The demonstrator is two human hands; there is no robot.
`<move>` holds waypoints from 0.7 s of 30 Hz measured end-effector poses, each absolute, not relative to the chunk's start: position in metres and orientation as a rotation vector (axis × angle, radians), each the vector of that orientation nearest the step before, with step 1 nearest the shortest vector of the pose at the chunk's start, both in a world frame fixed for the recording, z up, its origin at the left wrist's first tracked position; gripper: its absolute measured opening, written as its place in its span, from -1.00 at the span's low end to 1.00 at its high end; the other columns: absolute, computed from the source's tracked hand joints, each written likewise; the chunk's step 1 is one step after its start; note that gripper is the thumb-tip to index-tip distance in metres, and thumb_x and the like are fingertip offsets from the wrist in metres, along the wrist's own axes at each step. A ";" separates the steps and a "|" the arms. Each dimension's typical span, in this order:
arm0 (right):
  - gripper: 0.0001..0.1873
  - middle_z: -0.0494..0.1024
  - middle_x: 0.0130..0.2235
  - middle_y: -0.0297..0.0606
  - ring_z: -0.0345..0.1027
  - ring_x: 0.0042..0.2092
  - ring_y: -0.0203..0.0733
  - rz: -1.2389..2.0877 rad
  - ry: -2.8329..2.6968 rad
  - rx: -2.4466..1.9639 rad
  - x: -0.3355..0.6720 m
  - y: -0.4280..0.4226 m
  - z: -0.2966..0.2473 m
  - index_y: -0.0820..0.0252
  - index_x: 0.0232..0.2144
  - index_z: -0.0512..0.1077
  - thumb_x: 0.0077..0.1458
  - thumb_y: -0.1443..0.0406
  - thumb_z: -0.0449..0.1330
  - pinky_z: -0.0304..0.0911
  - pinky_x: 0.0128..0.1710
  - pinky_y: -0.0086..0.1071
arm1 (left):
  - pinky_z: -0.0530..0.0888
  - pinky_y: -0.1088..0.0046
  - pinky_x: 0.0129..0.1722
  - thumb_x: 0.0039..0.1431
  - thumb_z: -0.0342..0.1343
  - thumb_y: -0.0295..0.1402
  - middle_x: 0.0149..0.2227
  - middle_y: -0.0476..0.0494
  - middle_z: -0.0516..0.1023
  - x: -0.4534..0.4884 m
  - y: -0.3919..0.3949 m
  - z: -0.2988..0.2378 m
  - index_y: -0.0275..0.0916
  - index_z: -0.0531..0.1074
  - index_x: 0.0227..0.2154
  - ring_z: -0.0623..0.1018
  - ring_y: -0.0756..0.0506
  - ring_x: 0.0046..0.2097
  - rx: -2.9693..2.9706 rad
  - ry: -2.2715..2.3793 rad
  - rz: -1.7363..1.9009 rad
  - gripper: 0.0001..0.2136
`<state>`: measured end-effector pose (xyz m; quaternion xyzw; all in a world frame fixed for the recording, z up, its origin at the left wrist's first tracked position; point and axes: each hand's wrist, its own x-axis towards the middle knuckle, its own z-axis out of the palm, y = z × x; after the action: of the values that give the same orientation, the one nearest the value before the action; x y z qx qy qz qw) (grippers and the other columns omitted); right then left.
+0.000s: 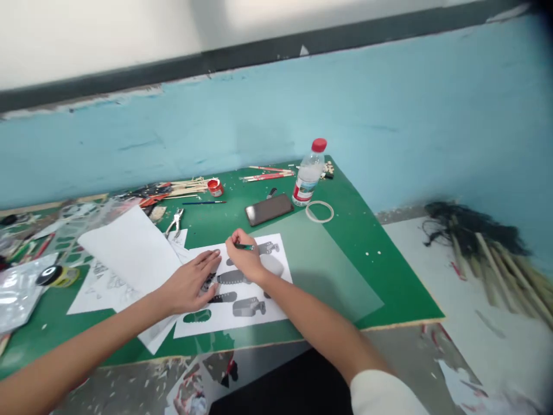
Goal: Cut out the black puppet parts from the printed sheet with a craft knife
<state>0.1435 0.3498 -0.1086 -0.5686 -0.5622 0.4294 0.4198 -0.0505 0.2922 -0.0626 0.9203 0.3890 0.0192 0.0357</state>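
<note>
A white printed sheet with grey and black shapes lies at the front of the green table. Through one gap in it, near the lower left, the green tabletop shows. My left hand rests flat on the sheet's left part, fingers spread. Over the upper middle of the same sheet, my right hand is closed around a slim green tool; whether it is a pen or a craft knife is unclear, and its tip is hidden. Loose white papers lie beside my left hand.
Behind the sheet are a phone, a red-capped bottle, a clear ring, pliers, a brush and a red paint pot. A translucent sheet covers the table's right. Clutter fills the left, near a yellow jar.
</note>
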 end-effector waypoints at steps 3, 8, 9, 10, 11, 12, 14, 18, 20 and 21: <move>-0.69 0.57 -0.03 -0.18 0.53 -0.10 -0.14 1.098 -1.414 -1.405 0.144 0.349 -0.110 0.24 0.02 0.49 0.39 0.13 0.25 0.52 -0.09 -0.19 | 0.50 -0.07 0.18 0.38 0.21 -0.17 0.29 -0.29 0.40 -0.021 0.279 -0.074 -0.20 0.38 0.24 0.49 -0.30 0.23 2.755 1.480 0.101 -0.55; -0.66 0.57 -0.03 -0.19 0.53 -0.10 -0.14 1.142 -1.428 -1.353 0.145 0.348 -0.110 0.25 0.02 0.49 0.40 0.11 0.24 0.52 -0.09 -0.18 | 0.46 -0.11 0.22 0.38 0.22 -0.14 0.30 -0.29 0.39 0.015 0.268 -0.092 -0.20 0.38 0.24 0.46 -0.31 0.26 2.611 1.797 0.151 -0.54; -0.66 0.58 -0.04 -0.19 0.53 -0.11 -0.14 1.149 -1.428 -1.342 0.145 0.348 -0.109 0.25 0.01 0.49 0.40 0.10 0.23 0.52 -0.10 -0.19 | 0.46 -0.11 0.22 0.38 0.22 -0.13 0.30 -0.29 0.39 0.018 0.268 -0.093 -0.20 0.38 0.24 0.47 -0.31 0.25 2.593 1.832 0.160 -0.53; -0.66 0.58 -0.05 -0.20 0.53 -0.12 -0.14 1.154 -1.426 -1.334 0.146 0.348 -0.109 0.25 0.00 0.50 0.40 0.09 0.23 0.52 -0.10 -0.19 | 0.47 -0.10 0.21 0.38 0.22 -0.13 0.29 -0.29 0.40 0.020 0.268 -0.094 -0.20 0.39 0.23 0.47 -0.31 0.25 2.578 1.859 0.169 -0.53; -0.66 0.58 -0.07 -0.21 0.53 -0.13 -0.14 1.158 -1.422 -1.329 0.146 0.348 -0.108 0.25 -0.02 0.50 0.40 0.08 0.23 0.52 -0.11 -0.20 | 0.47 -0.10 0.21 0.38 0.22 -0.12 0.29 -0.29 0.40 0.021 0.268 -0.094 -0.21 0.39 0.23 0.47 -0.31 0.24 2.566 1.881 0.178 -0.53; -0.66 0.58 -0.08 -0.22 0.53 -0.14 -0.15 1.161 -1.416 -1.327 0.147 0.348 -0.107 0.25 -0.03 0.51 0.40 0.08 0.23 0.52 -0.12 -0.21 | 0.47 -0.10 0.21 0.38 0.21 -0.12 0.29 -0.29 0.40 0.022 0.268 -0.095 -0.21 0.39 0.23 0.48 -0.31 0.24 2.558 1.896 0.186 -0.53; -0.67 0.59 -0.11 -0.24 0.52 -0.17 -0.17 1.167 -1.396 -1.330 0.147 0.348 -0.105 0.24 -0.06 0.52 0.41 0.07 0.21 0.52 -0.15 -0.24 | 0.47 -0.10 0.21 0.38 0.21 -0.11 0.29 -0.29 0.39 0.021 0.268 -0.095 -0.20 0.38 0.24 0.47 -0.31 0.25 2.552 1.911 0.202 -0.53; -0.67 0.59 -0.12 -0.24 0.51 -0.18 -0.19 1.160 -1.346 -1.349 0.148 0.349 -0.106 0.23 -0.08 0.52 0.41 0.07 0.20 0.51 -0.15 -0.25 | 0.49 -0.08 0.19 0.38 0.21 -0.09 0.28 -0.29 0.41 0.015 0.268 -0.099 -0.21 0.39 0.23 0.49 -0.30 0.23 2.592 1.871 0.220 -0.52; -0.69 0.59 -0.08 -0.21 0.51 -0.15 -0.19 1.149 -1.334 -1.352 0.149 0.349 -0.106 0.21 -0.06 0.51 0.43 0.08 0.19 0.51 -0.12 -0.24 | 0.50 -0.06 0.17 0.38 0.21 -0.09 0.27 -0.29 0.42 0.011 0.270 -0.102 -0.21 0.39 0.22 0.50 -0.29 0.22 2.626 1.834 0.231 -0.53; -0.69 0.58 -0.07 -0.20 0.51 -0.15 -0.19 1.141 -1.331 -1.353 0.150 0.349 -0.107 0.21 -0.04 0.51 0.43 0.09 0.19 0.51 -0.11 -0.23 | 0.51 -0.05 0.17 0.38 0.20 -0.08 0.27 -0.29 0.42 0.009 0.271 -0.103 -0.21 0.39 0.22 0.50 -0.29 0.21 2.644 1.816 0.239 -0.52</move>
<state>0.1498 0.3490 -0.1066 -0.5466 -0.5377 0.4609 0.4468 0.0090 0.2708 -0.1032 0.8214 0.5642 0.0743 -0.0373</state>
